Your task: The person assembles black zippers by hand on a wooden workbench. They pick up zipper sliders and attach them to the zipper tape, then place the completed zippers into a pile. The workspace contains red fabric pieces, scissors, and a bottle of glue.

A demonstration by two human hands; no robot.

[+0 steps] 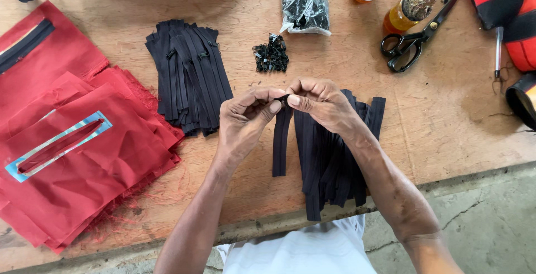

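Zipper strip [282,140] is hanging lengthwise toward the person, its top end pinched between both hands. Left hand [245,115] and right hand [321,104] are meeting fingertip to fingertip, gripping it equally close.

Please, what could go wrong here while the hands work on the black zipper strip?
1. The left hand and right hand pinch the top of one black zipper strip; the small part there could slip and drop.
2. The pile of black zipper strips reaches the wooden table's edge; strips might slide off.
3. The black-handled scissors lie open nearby.
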